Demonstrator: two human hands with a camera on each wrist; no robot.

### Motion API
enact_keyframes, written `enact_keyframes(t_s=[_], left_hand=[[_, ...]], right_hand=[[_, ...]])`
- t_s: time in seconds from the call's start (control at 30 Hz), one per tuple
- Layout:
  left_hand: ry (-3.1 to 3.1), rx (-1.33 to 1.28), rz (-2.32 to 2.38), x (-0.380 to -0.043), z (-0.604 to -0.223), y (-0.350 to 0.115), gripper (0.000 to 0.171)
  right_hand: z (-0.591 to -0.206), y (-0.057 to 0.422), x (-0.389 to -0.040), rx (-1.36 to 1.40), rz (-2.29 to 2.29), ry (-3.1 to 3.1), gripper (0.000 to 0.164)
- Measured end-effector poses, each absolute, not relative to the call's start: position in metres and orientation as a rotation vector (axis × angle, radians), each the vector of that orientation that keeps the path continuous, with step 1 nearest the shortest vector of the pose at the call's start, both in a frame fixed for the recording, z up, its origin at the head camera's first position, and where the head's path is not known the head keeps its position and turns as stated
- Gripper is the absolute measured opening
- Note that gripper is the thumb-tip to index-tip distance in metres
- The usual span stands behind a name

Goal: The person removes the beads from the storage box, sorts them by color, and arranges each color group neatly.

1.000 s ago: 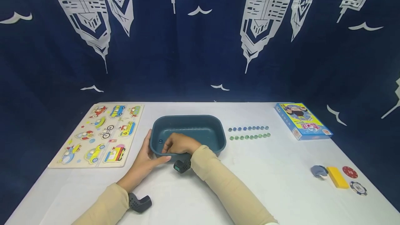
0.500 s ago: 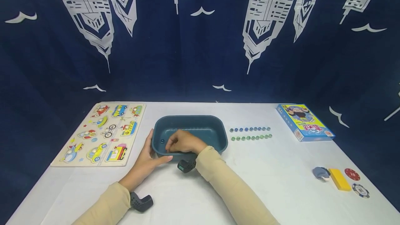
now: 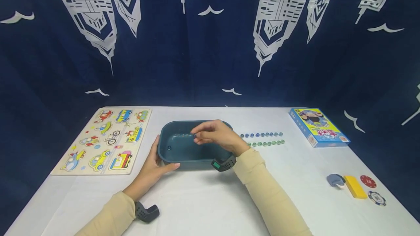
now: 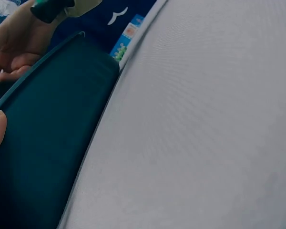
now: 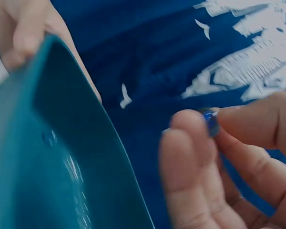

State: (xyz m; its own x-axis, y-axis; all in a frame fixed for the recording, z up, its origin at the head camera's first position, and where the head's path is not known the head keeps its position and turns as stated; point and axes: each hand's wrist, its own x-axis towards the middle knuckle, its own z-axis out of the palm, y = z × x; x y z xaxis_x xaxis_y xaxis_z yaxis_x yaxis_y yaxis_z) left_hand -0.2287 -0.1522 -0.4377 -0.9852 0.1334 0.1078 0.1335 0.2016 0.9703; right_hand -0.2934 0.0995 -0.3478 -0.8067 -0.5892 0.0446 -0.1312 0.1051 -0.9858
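Note:
A dark teal plastic tub (image 3: 197,164) stands in the middle of the table. My left hand (image 3: 152,166) holds its near left corner, fingers along the left side and thumb on the front wall. Over the tub's right half, my right hand (image 3: 220,136) pinches a blue glass marble (image 5: 209,121) between thumb and fingertips. Another marble (image 3: 168,148) lies on the tub floor towards the left. To the right of the tub are two rows, one of blue marbles (image 3: 261,134) and one of green marbles (image 3: 269,143); the right hand and wrist overlap their left ends.
A wooden vehicle puzzle board (image 3: 101,141) lies at the left. At the back right is a blue and yellow game box (image 3: 319,126). Nearer on the right lie a grey-blue object (image 3: 335,180), a yellow block (image 3: 355,187), a red chip (image 3: 368,181) and a white-and-dark chip (image 3: 377,198).
My right hand has risen from the tub floor and moved right, with a blue marble now visible in its fingertips. The left hand keeps its place at the tub's corner.

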Motion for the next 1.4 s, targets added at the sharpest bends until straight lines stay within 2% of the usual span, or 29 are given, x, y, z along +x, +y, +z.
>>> enact_keyframes(t_s=[0.43,0.63,0.8,1.0,1.1,1.23,1.4], left_hand=[[-2.463,-0.237,-1.965,-0.226,-0.435,-0.151,0.122],[-2.458,-0.249,-1.969,-0.227,-0.437,-0.151,0.121],[-2.454,-0.240,-1.993,-0.227,-0.438,-0.151,0.121],[-2.466,-0.238,-1.969,-0.227,-0.436,-0.151,0.121],[-2.460,-0.248,-1.969,-0.226,-0.435,-0.150,0.121],[-2.440,-0.258,-1.978,-0.225,-0.435,-0.150,0.120],[-2.431,-0.268,-1.978,-0.226,-0.436,-0.150,0.120]], right_hand=[[-0.352,0.208,-0.313,-0.444,-2.249,2.257,0.033],[-0.364,0.261,-0.316,-0.345,-2.584,2.132,0.025],[-0.373,0.297,-0.313,-0.167,-2.678,2.219,0.020],[-0.391,0.326,-0.312,0.277,-2.422,2.583,0.018],[-0.400,0.335,-0.313,0.499,-2.178,2.749,0.022],[-0.412,0.340,-0.315,0.664,-1.934,2.863,0.032],[-0.425,0.345,-0.318,0.767,-1.729,2.968,0.036]])
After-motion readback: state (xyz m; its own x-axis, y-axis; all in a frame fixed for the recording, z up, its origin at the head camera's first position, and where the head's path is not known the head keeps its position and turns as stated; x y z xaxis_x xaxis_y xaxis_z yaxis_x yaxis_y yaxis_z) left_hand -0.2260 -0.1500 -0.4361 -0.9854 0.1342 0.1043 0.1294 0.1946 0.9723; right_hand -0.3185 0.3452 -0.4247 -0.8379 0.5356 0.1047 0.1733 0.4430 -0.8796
